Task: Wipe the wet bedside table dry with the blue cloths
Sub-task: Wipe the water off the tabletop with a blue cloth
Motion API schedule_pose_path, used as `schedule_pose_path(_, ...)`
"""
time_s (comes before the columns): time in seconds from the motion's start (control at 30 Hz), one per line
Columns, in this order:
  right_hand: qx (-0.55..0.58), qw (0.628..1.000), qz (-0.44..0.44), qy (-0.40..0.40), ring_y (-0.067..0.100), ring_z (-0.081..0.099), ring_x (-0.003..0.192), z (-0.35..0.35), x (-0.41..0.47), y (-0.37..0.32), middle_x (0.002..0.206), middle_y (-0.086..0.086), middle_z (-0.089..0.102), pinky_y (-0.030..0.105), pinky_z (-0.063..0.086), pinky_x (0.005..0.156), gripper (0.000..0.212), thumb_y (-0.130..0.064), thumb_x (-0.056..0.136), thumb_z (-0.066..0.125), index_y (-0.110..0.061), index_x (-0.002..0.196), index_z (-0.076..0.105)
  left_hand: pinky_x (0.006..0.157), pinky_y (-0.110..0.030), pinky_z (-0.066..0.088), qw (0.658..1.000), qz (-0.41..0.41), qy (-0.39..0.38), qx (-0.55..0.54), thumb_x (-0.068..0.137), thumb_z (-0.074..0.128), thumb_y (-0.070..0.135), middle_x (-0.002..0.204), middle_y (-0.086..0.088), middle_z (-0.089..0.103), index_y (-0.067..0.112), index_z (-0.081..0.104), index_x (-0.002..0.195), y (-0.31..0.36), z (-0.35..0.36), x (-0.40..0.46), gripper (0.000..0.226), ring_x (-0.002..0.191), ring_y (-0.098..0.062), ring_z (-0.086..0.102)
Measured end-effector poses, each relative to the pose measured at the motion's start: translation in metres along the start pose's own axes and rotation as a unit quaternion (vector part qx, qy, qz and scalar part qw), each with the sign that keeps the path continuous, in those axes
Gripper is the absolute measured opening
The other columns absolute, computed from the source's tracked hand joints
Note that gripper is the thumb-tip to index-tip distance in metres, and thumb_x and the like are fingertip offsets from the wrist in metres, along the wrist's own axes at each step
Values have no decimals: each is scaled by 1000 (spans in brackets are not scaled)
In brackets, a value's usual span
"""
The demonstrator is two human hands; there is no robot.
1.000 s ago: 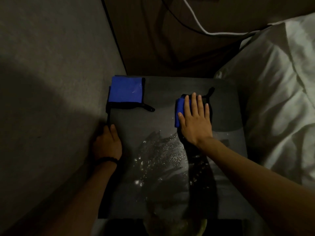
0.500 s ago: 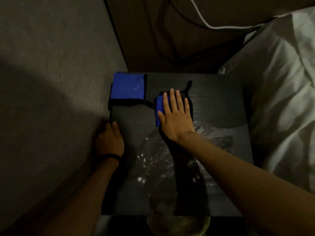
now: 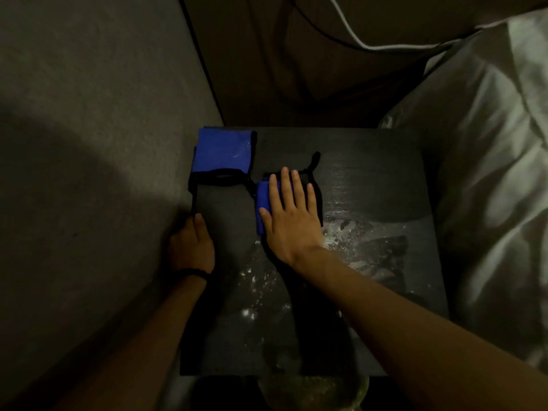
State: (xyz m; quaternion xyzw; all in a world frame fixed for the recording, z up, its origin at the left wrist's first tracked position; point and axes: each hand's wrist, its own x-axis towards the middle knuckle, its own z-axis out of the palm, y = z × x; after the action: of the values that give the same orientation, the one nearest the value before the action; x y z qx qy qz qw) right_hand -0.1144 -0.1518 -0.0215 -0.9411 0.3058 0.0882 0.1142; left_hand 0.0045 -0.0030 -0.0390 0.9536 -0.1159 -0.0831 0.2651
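step: wiping | right hand is pressing flat, fingers spread, on blue cloth | left hand is clamping bedside table edge | you're wanting firm overlapping strokes toward droplets

The room is dim, lit unevenly from somewhere above and behind the viewer. A grey carpeted floor fills the left side, with one paler patch of light across its upper part and deep shadow below that. Beyond the floor, to its right, a brown wood-grain panel rises like a wall or headboard, meeting the carpet along a dark straight seam. A white cable trails across that panel, curving toward the bed. Right of the panel lies the bed, its rumpled white bedding catching the brightest light, creased into soft folds.
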Motion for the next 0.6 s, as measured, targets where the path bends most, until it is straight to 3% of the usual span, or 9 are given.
schedule_pose_path(0.13, 5, 1000, 6, 6, 30, -24, 152, 2, -2, -9, 165, 15, -22, 51, -9, 125, 67, -49, 106, 8, -13, 157, -16, 79, -40, 43, 1000, -12, -14, -14, 99, 31, 35, 103, -24, 62, 5, 59, 105, 0, -1, 2, 41, 93, -41, 59)
schedule_pose_path(0.2, 5, 1000, 7, 6, 30, -24, 152, 2, -2, -10, 165, 15, -22, 51, -8, 125, 66, -49, 106, 8, -13, 157, -16, 85, -41, 43, 999, -1, -16, -39, 97, 39, 32, 119, -20, 57, 10, 51, 123, 4, -3, 5, 36, 107, -38, 55)
schedule_pose_path(0.27, 3, 1000, 6, 6, 30, -25, 151, 2, -2, -9, 165, 15, -23, 51, -10, 124, 66, -49, 106, 7, -13, 156, -18, 97, -41, 38, 997, 49, -1, -55, 93, 48, 25, 137, -16, 43, 14, 35, 138, 15, -5, 10, 47, 123, -32, 45)
schedule_pose_path(0.37, 5, 1000, 6, 7, 29, -26, 151, 1, -3, -9, 165, 14, -23, 50, -11, 124, 66, -49, 106, 8, -14, 156, -17, 107, -42, 27, 989, 138, -1, 51, 91, 48, 14, 151, -13, 22, 29, 24, 144, 34, -6, 24, 61, 136, -31, 26)
schedule_pose_path(0.43, 4, 1000, 8, 11, 29, -25, 151, 1, -4, -10, 165, 14, -23, 50, -11, 124, 66, -49, 107, 8, -14, 157, -17, 111, -46, 25, 979, 172, -51, 95, 94, 41, 10, 154, -11, 14, 35, 27, 143, 40, -5, 36, 57, 138, -32, 22)
schedule_pose_path(0.6, 14, 1000, 19, 17, 29, -24, 152, 5, -8, -20, 165, 15, -22, 51, -10, 124, 66, -47, 106, 7, -13, 159, -14, 106, -45, 35, 980, 174, -96, -7, 91, 40, 0, 147, -12, 26, 28, 47, 134, 47, -2, 52, 52, 127, -32, 36)
